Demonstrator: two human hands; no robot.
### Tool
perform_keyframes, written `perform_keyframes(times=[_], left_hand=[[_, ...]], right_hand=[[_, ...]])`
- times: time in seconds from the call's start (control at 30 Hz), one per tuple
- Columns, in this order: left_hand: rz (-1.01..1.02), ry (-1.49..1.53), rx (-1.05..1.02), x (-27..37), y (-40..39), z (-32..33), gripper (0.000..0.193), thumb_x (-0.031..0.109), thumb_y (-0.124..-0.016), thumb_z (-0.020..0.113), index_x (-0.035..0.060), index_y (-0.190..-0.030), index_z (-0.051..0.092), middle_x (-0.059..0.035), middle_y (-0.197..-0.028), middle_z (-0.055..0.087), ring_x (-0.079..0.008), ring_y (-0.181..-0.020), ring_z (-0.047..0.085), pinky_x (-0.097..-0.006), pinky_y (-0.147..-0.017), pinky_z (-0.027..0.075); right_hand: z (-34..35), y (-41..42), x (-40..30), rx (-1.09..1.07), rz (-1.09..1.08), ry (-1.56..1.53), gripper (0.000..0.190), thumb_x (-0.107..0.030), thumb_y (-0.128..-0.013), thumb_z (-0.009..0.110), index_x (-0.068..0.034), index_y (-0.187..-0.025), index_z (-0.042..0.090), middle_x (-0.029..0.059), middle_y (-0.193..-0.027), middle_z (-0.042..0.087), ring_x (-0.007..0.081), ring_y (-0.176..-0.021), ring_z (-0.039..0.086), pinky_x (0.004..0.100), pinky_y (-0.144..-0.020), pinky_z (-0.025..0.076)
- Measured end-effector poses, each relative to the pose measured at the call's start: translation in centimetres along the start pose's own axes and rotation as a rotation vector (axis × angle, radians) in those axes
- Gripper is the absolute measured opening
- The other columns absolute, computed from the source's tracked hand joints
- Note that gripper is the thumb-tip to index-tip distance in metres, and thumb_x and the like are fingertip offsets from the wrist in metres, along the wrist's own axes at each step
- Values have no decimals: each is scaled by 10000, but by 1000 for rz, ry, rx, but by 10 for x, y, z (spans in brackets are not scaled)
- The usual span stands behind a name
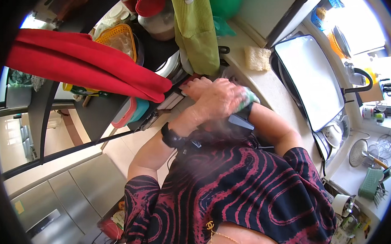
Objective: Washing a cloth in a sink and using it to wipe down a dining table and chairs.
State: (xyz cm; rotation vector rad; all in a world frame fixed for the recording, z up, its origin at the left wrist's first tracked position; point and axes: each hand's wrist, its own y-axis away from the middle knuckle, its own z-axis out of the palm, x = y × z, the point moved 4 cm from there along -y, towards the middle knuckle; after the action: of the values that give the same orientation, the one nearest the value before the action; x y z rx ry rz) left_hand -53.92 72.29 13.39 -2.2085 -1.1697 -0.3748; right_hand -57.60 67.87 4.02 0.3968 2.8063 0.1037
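Observation:
My left hand (219, 98), with a black watch (172, 136) on its wrist, reaches across my body. Its fingers press on a bunched green-and-white cloth (246, 99) beside my right wrist. Partly behind it, my right hand (197, 86) points to the left, near the counter's front edge. Most of the right palm and its fingertips are hidden, so its grip is unclear. A blue-grey flat object (241, 124) shows below the cloth, close to my chest.
A red cloth (91, 64) and a yellow-green towel (196, 37) hang ahead. A loofah pad (258, 58) lies on the right counter (279, 100), near a white dark-rimmed tray (311, 81) and a black faucet (360, 82). Black shelving (100, 113) holds a red-lidded jar (155, 17).

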Motion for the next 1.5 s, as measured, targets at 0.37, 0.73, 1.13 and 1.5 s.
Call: perform_keyframes(times=[0.37, 0.73, 1.13, 1.5], left_hand=[[-284, -361, 185, 1, 11, -97, 198, 188, -782, 606, 13, -867, 571, -148, -847, 573, -321, -827, 524, -414, -703, 431], [-486, -191, -317, 49, 78, -97, 252, -17, -683, 551, 60, -921, 578, -113, -849, 490, -302, -828, 538, -399, -712, 446], [-464, -326, 17, 107, 61, -104, 290, 143, -685, 647, 59, -959, 603, -95, -861, 491, -251, -804, 546, -350, -666, 466], [-568, -579, 21, 92, 85, -93, 222, 177, -690, 650, 126, -905, 632, -57, -788, 486, -229, -787, 521, -354, -653, 425]], right_hand=[[-6, -3, -20, 3, -93, -165, 282, -209, -761, 600, -151, -1038, 589, 84, -959, 628, 233, -892, 607, 378, -766, 466], [-33, -15, -68, -120, -492, -560, 265, -249, -707, 624, -99, -926, 628, 131, -858, 643, 299, -838, 614, 400, -701, 465], [-25, -50, -97, 92, -243, -823, 174, -164, -768, 597, -60, -903, 632, 61, -788, 652, 163, -745, 612, 312, -688, 473], [-17, -60, -103, 147, -28, -752, 154, -178, -717, 601, -75, -822, 646, 90, -717, 647, 218, -676, 625, 334, -629, 485]])
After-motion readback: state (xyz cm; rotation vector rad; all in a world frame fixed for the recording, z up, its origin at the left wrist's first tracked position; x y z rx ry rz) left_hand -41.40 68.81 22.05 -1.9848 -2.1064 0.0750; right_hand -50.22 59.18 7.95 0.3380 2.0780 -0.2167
